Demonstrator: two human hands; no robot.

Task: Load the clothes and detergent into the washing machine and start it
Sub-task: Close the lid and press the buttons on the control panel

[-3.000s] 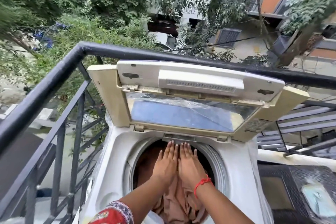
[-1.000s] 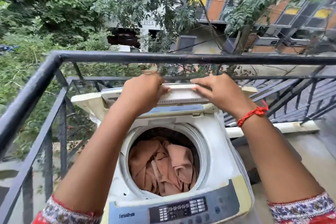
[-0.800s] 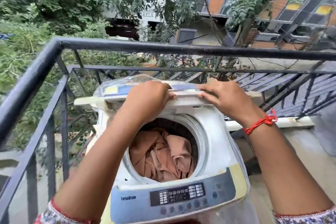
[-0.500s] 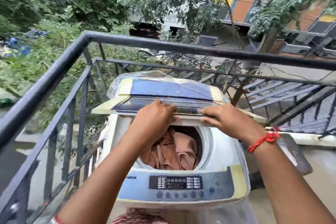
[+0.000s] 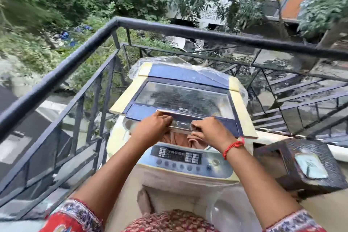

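No brand name or label text is legible; the markings on the control panel [image 5: 178, 155] are blurred. The top-loading washing machine [image 5: 180, 173] stands in the corner of a balcony, just inside the black metal railing [image 5: 62, 69]. Its body is cream-white with a blue-grey panel carrying a dark display and a row of round buttons. The lid [image 5: 184, 96], blue-framed with a clear window and plastic film over its rear, is lowered almost flat. The left hand [image 5: 153, 127] and right hand [image 5: 211, 132] are both closed around the lid's front handle. Peach-coloured clothes [image 5: 180, 139] show in the gap beneath it.
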